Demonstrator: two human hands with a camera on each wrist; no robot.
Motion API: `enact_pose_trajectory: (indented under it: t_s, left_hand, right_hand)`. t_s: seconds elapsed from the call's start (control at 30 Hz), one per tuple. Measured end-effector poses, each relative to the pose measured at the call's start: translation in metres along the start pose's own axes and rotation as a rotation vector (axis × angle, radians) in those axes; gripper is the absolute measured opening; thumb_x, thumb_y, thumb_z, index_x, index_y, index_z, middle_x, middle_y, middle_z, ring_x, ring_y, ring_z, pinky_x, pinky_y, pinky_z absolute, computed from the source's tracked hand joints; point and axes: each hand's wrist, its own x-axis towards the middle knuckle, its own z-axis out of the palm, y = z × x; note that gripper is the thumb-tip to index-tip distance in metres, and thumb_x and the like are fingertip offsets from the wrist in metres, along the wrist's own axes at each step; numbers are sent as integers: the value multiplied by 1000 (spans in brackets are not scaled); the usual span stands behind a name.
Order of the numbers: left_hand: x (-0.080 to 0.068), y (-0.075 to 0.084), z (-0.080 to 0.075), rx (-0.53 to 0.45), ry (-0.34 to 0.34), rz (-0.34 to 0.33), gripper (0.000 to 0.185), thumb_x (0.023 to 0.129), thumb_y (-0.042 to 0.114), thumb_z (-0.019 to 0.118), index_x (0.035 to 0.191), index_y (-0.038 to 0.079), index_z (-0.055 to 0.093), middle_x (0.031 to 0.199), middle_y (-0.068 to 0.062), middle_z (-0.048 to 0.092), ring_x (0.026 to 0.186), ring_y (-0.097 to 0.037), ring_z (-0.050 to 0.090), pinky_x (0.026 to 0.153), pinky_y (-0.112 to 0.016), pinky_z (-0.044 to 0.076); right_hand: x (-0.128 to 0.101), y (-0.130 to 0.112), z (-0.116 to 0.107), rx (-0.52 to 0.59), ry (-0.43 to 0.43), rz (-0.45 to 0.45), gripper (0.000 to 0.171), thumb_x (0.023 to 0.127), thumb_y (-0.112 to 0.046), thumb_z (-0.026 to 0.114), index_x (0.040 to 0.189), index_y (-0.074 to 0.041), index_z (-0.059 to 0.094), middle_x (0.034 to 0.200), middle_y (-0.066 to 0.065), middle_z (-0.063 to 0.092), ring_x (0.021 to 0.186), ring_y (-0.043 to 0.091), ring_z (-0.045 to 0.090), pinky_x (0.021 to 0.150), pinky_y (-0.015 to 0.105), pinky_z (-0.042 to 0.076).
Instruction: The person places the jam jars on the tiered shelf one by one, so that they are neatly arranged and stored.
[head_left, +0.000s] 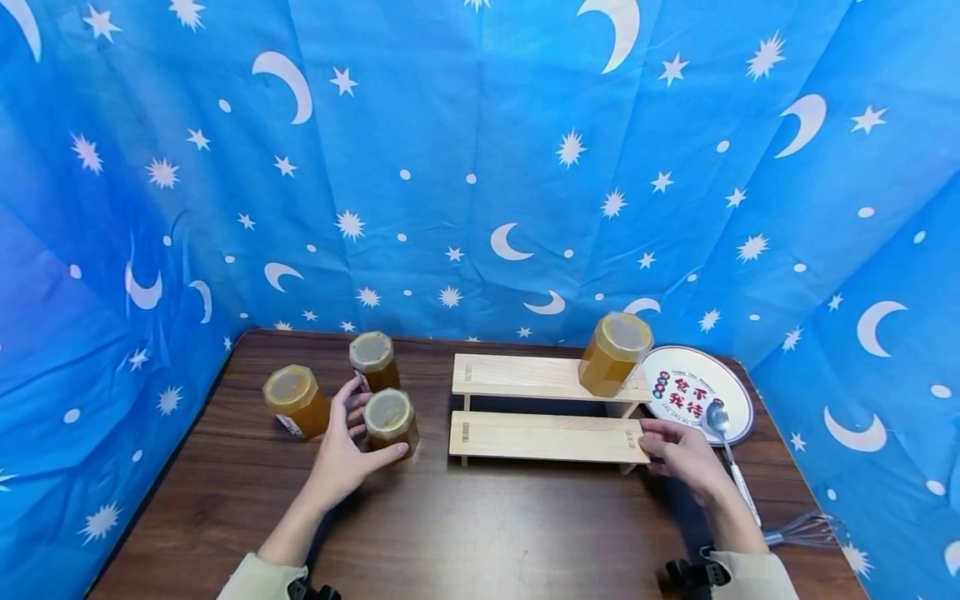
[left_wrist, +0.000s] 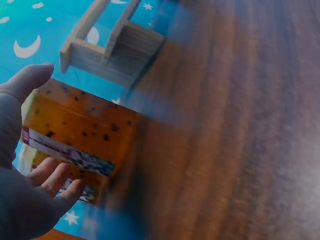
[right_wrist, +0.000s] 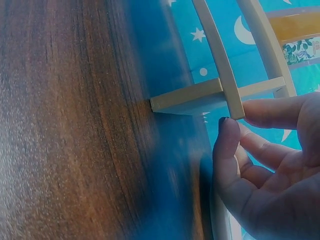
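Note:
Three amber jars with pale lids stand at the table's left: one far left (head_left: 296,402), one at the back (head_left: 373,361), and a nearer jar (head_left: 390,417) (left_wrist: 75,137). My left hand (head_left: 347,450) (left_wrist: 30,165) holds the nearer jar, thumb along its front and fingers on its left side; the jar stands on the table. A fourth jar (head_left: 615,354) sits on the right end of the top step of a two-step wooden shelf (head_left: 547,437) (right_wrist: 220,90). My right hand (head_left: 678,454) (right_wrist: 260,165) touches the lower step's right end with nearly straight fingers.
A round white plate (head_left: 701,387) with red characters lies behind the shelf's right end, with a spoon (head_left: 722,425) across it. A wire whisk (head_left: 806,529) lies at the right table edge. Blue moon-and-star cloth (head_left: 480,167) walls the dark wooden table (head_left: 487,533).

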Motion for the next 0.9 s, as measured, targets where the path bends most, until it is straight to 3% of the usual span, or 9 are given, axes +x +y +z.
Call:
enact_pose_trajectory:
  t_s: [0.27, 0.4, 0.5, 0.63, 0.9]
  left_hand:
    - [-3, -14, -2, 8, -64, -24, 108, 77, 17, 95, 161, 15, 27, 145, -15, 48, 128, -34, 52, 106, -59, 44]
    - [-2, -17, -1, -7, -64, -38, 103, 76, 16, 96, 158, 14, 33, 145, -11, 47, 128, -31, 53, 107, -47, 47]
    - [-1, -19, 3, -24, -55, -51, 99, 76, 14, 95, 155, 12, 36, 145, -11, 48, 128, -32, 53, 108, -48, 46]
    - [-1, -22, 6, -41, -41, -73, 95, 76, 14, 96, 153, 12, 40, 145, -12, 50, 129, -35, 53, 109, -60, 42]
    - [-1, -27, 12, -57, -7, -68, 89, 72, 13, 98, 146, 14, 48, 137, -8, 57, 127, -26, 54, 107, -53, 46]
  right_hand:
    - [0, 0, 1, 6, -12, 1, 52, 107, -14, 57, 148, 14, 42, 136, 32, 56, 104, 24, 66, 88, 49, 60]
    - [-1, 1, 0, 16, -14, 1, 54, 106, -14, 59, 147, 15, 42, 131, 29, 59, 102, 23, 66, 87, 48, 60]
    - [-1, 1, 0, 14, -13, 2, 55, 105, -13, 61, 147, 15, 42, 128, 26, 61, 100, 22, 66, 87, 47, 61]
    - [0, 1, -1, 13, -10, 9, 55, 104, -13, 62, 148, 15, 42, 127, 24, 61, 100, 21, 65, 87, 47, 60]
    - [-1, 1, -1, 26, -13, 22, 55, 104, -13, 62, 148, 15, 42, 125, 22, 61, 99, 20, 65, 87, 47, 60]
